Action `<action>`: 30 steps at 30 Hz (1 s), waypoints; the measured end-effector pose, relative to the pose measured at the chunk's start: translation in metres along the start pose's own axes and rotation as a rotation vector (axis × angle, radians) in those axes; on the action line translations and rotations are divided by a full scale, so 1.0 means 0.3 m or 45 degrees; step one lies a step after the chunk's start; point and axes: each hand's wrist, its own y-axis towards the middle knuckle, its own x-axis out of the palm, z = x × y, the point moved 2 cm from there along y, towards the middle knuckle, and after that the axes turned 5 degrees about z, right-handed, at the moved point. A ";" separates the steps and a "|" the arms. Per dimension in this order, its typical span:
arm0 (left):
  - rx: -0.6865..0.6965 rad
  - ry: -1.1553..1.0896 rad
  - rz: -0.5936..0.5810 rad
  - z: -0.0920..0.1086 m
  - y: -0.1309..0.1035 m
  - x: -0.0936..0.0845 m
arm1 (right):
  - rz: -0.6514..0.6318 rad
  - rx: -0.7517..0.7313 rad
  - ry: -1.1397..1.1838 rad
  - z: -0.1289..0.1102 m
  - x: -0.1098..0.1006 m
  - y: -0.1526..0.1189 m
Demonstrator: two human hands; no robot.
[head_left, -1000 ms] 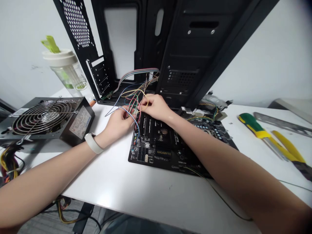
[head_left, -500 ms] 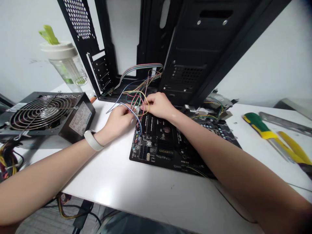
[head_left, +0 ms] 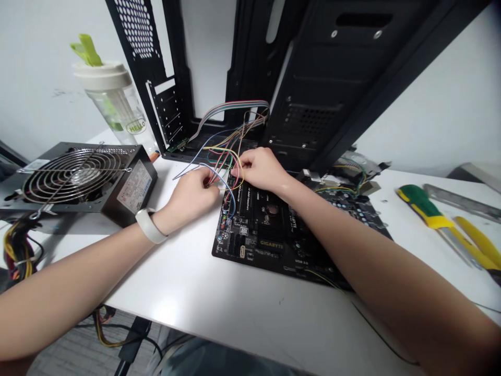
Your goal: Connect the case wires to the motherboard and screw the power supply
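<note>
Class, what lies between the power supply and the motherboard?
The left hand and the white wristband, over the white tabletop, as the head view shows.

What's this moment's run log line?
left hand: holding coloured wires; right hand: at far-left corner of motherboard; power supply: left of hands

A plain wall, off-white with a cool grey cast, stands behind the table and shows at both the left and right of the view. On its left part is 1 cluster of faint dark scuffs. The white table has a smooth, glossy top; 1 bright glare patch shines near its front edge, and the wall lies in softer light. Below that edge, at lower left, the grey floor carries fine streaks.
</note>
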 end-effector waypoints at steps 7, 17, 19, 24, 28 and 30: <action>0.028 0.100 0.001 0.000 -0.006 -0.003 | -0.042 0.016 -0.037 -0.011 0.007 -0.004; -0.031 0.137 -0.128 0.018 -0.008 0.015 | -0.026 0.097 -0.059 0.000 0.032 -0.002; -0.032 0.103 -0.137 0.025 -0.009 0.016 | -0.033 0.140 -0.088 -0.003 0.032 0.001; 0.022 -0.188 -0.067 0.030 -0.004 0.018 | -0.064 0.241 -0.173 -0.030 0.023 0.001; -0.074 -0.476 -0.037 0.032 -0.001 0.019 | -0.076 0.243 -0.241 -0.048 0.015 -0.015; -0.146 -0.618 -0.023 0.033 -0.003 0.018 | -0.070 0.202 -0.248 -0.048 0.013 -0.025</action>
